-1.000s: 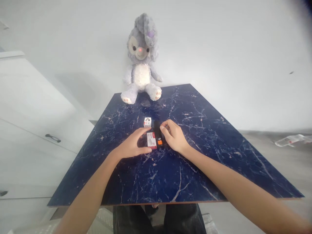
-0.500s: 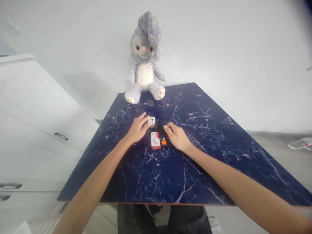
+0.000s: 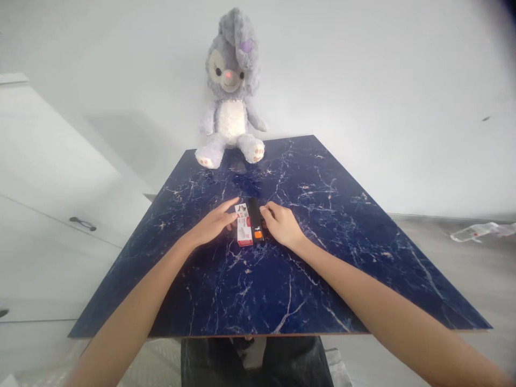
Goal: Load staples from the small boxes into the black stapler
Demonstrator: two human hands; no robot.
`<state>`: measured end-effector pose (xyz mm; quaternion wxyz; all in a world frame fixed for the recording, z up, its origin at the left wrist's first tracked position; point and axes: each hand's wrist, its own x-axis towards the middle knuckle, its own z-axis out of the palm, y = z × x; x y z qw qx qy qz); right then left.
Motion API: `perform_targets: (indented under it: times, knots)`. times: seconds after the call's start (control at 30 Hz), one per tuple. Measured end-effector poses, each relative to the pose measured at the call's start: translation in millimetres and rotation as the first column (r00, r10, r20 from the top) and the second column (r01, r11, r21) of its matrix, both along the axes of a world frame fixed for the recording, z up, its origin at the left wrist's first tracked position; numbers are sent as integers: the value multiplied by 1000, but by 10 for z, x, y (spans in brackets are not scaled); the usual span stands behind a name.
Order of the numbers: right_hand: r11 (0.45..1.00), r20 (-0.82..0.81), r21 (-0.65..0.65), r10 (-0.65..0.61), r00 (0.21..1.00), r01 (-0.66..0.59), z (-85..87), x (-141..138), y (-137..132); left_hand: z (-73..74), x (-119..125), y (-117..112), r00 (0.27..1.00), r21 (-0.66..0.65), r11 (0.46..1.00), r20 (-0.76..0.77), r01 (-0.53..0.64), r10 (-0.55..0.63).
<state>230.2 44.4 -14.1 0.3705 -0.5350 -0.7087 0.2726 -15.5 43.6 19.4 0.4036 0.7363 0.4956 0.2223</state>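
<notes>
A small red-and-white box (image 3: 244, 234) lies on the dark blue marbled table, with a smaller white printed box (image 3: 241, 209) against its far end. Along their right side lies a black oblong object (image 3: 253, 212) with an orange patch at its near end; its kind is unclear. My left hand (image 3: 215, 221) is open at the left of the boxes, forefinger stretched out and thumb touching the smaller box. My right hand (image 3: 282, 223) has curled fingers, with thumb and forefinger closed at the right edge of the black object.
A grey plush rabbit (image 3: 231, 115) sits at the table's far edge against the white wall. White cabinets with dark handles (image 3: 83, 223) stand at the left. Clear plastic wrapping (image 3: 479, 231) lies on the floor at the right.
The smaller white box has come nearer and now meets the red-and-white box. The black object sits closer alongside both. My right thumb has slid from its top to its right edge.
</notes>
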Motion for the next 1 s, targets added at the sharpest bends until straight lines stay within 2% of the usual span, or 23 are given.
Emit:
perform_targets:
  times: [0.17, 0.33, 0.47, 0.57, 0.7, 0.83, 1.0]
  knots:
    - [1000, 2, 14, 11, 1000, -11, 25, 2, -21, 9, -44, -164, 974, 144, 982, -206, 120, -89]
    - [1000, 20, 4, 4, 1000, -4, 67, -24, -63, -68, 63, -214, 956, 280, 949, -287, 146, -63]
    - [999, 74, -15, -37, 997, 38, 122, 9, -46, -109, 150, -91, 948, 319, 934, -313, 161, -56]
    - [998, 108, -12, -67, 992, 68, 154, 154, 68, -158, 323, 128, 951, 367, 915, -305, 166, -50]
    - [988, 132, 1, -156, 979, 157, 145, 574, 332, -227, 814, 569, 958, 401, 894, -273, 197, -89]
    - [954, 117, 15, -298, 947, 298, 90, 1180, 607, -272, 1572, 1035, 960, 424, 874, -238, 239, -147]
    - [834, 99, 66, -552, 828, 548, 11, 1849, 810, -321, 2544, 1409, 951, 413, 864, -227, 290, -211]
